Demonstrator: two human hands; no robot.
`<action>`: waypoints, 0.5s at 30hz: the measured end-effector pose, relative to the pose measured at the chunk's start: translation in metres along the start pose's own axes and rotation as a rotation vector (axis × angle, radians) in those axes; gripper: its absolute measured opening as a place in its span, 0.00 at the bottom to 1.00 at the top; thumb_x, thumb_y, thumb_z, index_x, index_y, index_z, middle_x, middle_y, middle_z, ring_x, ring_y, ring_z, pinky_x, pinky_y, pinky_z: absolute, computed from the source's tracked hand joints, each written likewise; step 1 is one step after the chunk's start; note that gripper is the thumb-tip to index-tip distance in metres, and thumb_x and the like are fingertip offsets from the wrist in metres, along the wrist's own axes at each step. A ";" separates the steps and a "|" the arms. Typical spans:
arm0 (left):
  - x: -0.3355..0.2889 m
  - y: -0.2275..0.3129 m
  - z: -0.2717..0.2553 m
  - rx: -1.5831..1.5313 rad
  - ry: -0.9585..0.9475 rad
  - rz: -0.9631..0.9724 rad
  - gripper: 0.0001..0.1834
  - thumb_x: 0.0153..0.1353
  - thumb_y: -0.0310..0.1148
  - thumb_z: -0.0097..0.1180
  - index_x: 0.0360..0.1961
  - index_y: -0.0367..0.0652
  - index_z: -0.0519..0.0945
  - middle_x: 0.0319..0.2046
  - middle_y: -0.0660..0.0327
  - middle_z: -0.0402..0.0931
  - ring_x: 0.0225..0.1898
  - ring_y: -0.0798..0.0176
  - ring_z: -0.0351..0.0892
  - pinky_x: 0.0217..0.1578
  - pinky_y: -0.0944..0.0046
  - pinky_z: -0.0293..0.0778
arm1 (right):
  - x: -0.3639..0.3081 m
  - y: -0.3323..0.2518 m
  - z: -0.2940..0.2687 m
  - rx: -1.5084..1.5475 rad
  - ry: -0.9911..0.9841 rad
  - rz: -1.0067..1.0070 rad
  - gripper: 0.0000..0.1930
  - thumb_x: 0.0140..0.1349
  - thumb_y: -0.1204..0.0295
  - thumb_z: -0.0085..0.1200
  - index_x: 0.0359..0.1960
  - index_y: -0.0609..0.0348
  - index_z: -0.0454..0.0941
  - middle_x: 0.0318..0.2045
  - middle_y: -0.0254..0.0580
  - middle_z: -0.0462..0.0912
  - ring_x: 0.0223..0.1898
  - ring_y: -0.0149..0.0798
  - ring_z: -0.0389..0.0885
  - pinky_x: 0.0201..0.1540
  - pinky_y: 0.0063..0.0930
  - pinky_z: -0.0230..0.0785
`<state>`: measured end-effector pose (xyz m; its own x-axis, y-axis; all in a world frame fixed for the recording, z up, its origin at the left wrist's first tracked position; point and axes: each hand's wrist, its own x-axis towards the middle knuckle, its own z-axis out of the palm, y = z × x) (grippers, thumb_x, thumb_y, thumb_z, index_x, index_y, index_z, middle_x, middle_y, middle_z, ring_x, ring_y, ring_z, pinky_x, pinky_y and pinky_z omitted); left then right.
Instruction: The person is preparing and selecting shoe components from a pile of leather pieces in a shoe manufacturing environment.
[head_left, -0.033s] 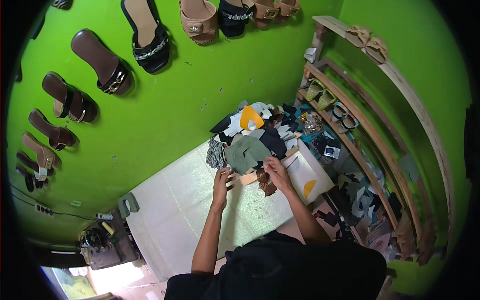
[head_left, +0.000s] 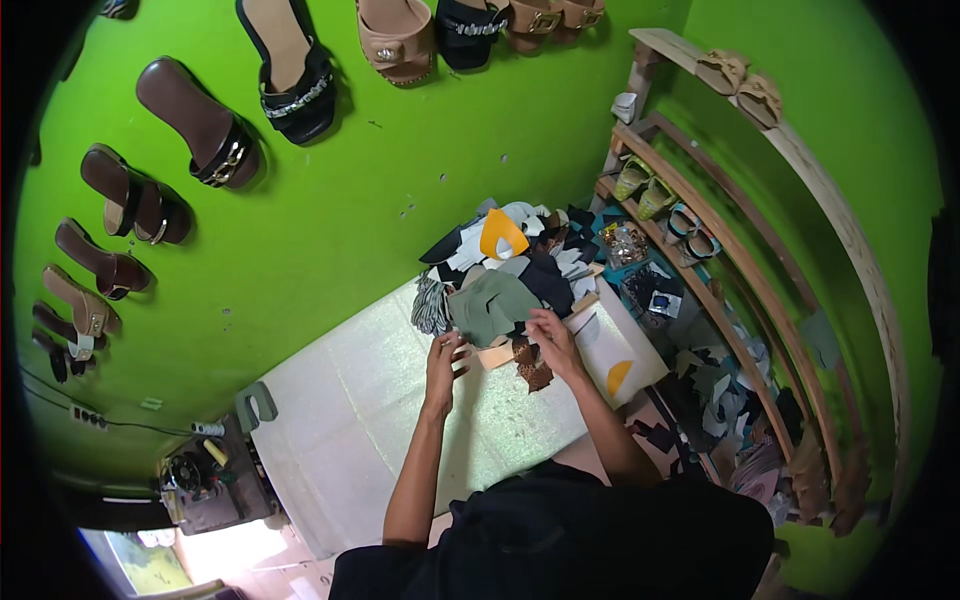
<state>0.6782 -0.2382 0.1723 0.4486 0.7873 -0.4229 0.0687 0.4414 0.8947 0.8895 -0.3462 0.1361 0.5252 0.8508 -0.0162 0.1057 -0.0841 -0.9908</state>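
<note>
On the white-topped table (head_left: 340,440), a green-grey piece of sheet material (head_left: 490,305) lies over a heap of scraps, with slits or folds in it. Beside its lower left edge is my left hand (head_left: 443,368), fingers apart and slightly curled, nothing seen in them. At the lower right edge, my right hand (head_left: 553,343) has its fingers bent inward but apart. Whether its fingertips touch the green piece is hard to make out. Between my hands lie a leopard-print scrap (head_left: 532,370) and a tan piece (head_left: 494,357). A bundle of striped strips (head_left: 431,305) sits to the left.
An orange-yellow piece (head_left: 503,235) tops the heap against the green wall. At right stands a wooden rack (head_left: 740,210) with sandals and scraps. Several sandals hang on the wall, including a brown one (head_left: 190,110). A sewing machine (head_left: 190,472) appears at far left.
</note>
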 end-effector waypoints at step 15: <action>0.087 -0.045 0.030 0.556 0.407 0.425 0.19 0.55 0.24 0.67 0.47 0.34 0.77 0.37 0.56 0.80 0.33 0.65 0.77 0.37 0.64 0.76 | 0.080 0.024 -0.002 -0.620 -0.011 -0.182 0.20 0.64 0.70 0.56 0.57 0.63 0.72 0.49 0.54 0.78 0.52 0.54 0.77 0.56 0.43 0.70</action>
<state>0.7409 -0.2018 0.0998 0.1841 0.9818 0.0459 0.4459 -0.1251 0.8863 0.9362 -0.2811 0.1114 0.4445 0.8848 0.1397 0.6621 -0.2194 -0.7166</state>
